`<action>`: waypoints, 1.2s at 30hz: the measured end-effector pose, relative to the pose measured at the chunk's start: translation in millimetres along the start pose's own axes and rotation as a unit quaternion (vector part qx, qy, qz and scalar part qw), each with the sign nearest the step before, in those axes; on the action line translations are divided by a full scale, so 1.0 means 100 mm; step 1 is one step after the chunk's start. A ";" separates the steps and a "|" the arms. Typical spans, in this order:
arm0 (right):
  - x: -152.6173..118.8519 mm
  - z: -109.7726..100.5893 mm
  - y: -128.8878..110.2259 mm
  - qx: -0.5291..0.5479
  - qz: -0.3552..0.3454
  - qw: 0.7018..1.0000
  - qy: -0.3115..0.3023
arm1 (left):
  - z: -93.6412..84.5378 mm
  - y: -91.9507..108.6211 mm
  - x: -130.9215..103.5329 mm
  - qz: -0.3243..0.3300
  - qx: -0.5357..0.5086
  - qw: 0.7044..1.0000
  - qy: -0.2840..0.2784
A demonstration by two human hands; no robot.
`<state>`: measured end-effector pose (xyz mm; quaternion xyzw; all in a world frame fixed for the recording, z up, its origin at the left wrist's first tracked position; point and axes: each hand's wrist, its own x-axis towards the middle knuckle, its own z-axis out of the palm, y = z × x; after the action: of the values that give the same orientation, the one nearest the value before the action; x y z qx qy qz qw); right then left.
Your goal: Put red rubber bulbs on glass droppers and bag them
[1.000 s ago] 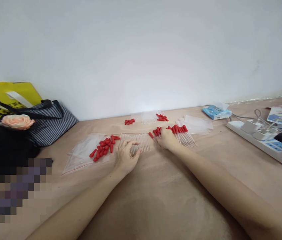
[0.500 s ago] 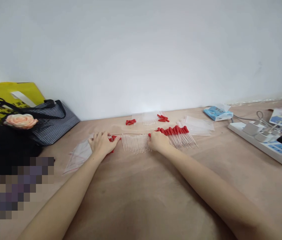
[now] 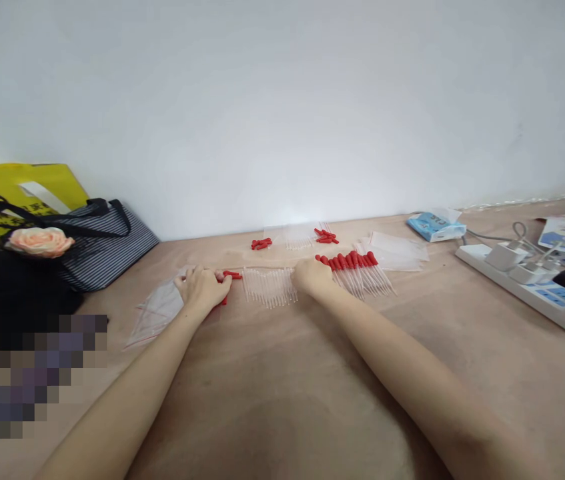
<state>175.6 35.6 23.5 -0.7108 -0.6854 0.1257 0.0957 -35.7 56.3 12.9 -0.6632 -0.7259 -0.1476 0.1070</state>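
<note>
My left hand [image 3: 203, 288] rests at the left over a small pile of red rubber bulbs [image 3: 233, 275], fingers spread and thumb apart, touching the pile. Its fingertips are partly hidden. Beside it lies a row of thin clear dropper tubes [image 3: 269, 287]. At the right end of this row my right hand [image 3: 313, 277] is closed, its fingers pinched low at the tubes. Whatever it holds is hidden behind the hand. Just right of it lie several droppers [image 3: 357, 270] with red bulbs fitted on their far ends.
Clear zip bags lie left [image 3: 157, 313] and right [image 3: 397, 251]. Two more red bulb piles [image 3: 261, 244] [image 3: 326, 236] flank a bag with tubes by the wall. A tissue pack [image 3: 435, 227] and power strip [image 3: 527, 287] are right; a striped bag [image 3: 107, 247] is left.
My right hand has shifted slightly left and covers the red bulb that showed at its fingertips. My left thumb has drawn back a little, uncovering more of the red bulbs.
</note>
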 end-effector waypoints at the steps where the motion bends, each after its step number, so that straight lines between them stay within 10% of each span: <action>1: -0.02 -0.02 0.04 0.005 -0.010 1.000 0.008 | -0.01 0.00 0.00 -0.006 -0.008 1.000 0.000; 8: -0.27 -0.12 0.52 0.058 -0.127 0.988 0.060 | -0.11 0.13 0.01 0.002 -0.156 0.988 0.016; 16: -0.58 0.05 0.95 0.089 -0.295 0.939 0.150 | 0.02 0.60 -0.58 0.266 -0.327 0.905 0.051; 24: -0.65 0.14 0.91 0.136 -0.337 0.930 0.045 | 0.05 0.61 -0.71 0.340 -0.312 0.887 0.032; 36: -0.61 0.31 0.86 0.129 -0.368 0.911 0.137 | 0.08 0.61 -0.73 0.358 -0.287 0.888 0.013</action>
<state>245.6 -30.1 -28.9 -0.4000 -0.8563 0.0706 0.3190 32.8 -3.8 -15.8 -0.8776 -0.3637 -0.3104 -0.0331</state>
